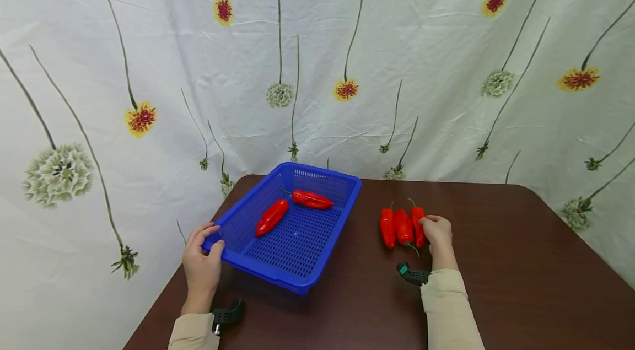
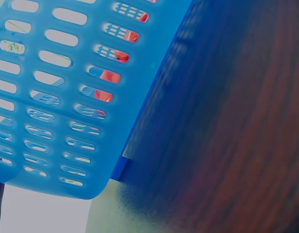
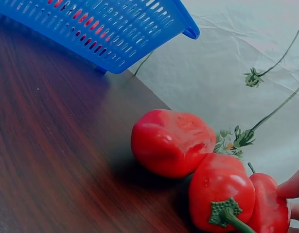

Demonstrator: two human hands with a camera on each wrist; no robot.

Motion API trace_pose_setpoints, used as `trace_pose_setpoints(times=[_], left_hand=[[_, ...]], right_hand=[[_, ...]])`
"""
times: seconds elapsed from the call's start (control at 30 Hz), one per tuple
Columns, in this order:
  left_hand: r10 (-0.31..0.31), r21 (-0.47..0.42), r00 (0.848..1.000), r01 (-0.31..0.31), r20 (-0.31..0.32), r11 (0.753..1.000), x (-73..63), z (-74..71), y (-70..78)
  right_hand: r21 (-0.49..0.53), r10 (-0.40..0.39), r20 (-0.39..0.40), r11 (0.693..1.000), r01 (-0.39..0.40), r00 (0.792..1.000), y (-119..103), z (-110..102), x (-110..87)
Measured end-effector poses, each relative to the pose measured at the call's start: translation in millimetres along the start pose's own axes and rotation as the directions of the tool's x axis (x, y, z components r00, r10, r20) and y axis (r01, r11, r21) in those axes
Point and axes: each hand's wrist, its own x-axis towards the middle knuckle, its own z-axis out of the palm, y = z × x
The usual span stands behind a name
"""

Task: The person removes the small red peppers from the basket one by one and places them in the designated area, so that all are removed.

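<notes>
My left hand (image 1: 202,270) grips the near-left corner of a blue plastic basket (image 1: 263,270), thumb and fingers at its rim. Inside lie two red peppers, one pepper (image 1: 272,218) slanted and another pepper (image 1: 312,199) nearly crosswise. On the table to the right, three red peppers sit side by side: a left pepper (image 1: 387,227), a middle pepper (image 1: 404,225) with its green stem toward me, and a right pepper (image 1: 418,223). My right hand (image 1: 439,234) pinches that right one, partly covering it. In the left wrist view only the slotted basket wall (image 2: 134,87) shows, no hand.
The dark brown wooden table (image 1: 367,306) runs under everything. A white cloth (image 1: 317,124) printed with flowers hangs behind it and along the left. Each wrist wears a black strap with a camera, such as the right strap (image 1: 414,274).
</notes>
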Motion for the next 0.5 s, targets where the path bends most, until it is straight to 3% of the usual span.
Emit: trace_pose_setpoints(times=[0.5], left_hand=[[0.002, 0.014, 1.000, -0.002, -0.001, 1.000, 0.3, -0.7, 0.4]], right_hand=[[-0.047, -0.011, -0.017, 0.999, 0.010, 1.000, -2.9, -2.1, -3.7]])
